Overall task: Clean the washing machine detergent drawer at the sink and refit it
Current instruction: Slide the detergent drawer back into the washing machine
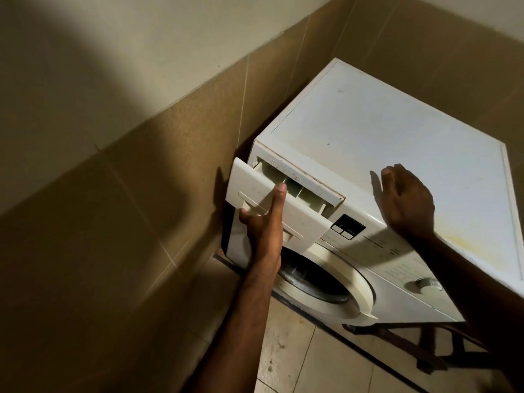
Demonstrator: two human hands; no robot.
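washing machine (pixel 382 154): white front-loader in tiled corner, sits on dark stand (pixel 442 350); hard pull on drawer could rock or shift it.
right hand (pixel 408 204): on top panel near front edge, fingers loosely curled, gripping nothing; too light a brace lets cabinet move.
detergent drawer (pixel 272 202): partly out of slot at top-left of front, compartments showing; likely catches on release tab, forcing could crack plastic; sudden release could drop it or spill residue.
left hand (pixel 262 222): grips drawer front, fingers curled under handle recess, thumb pressed up face; one-handed hold may slip.
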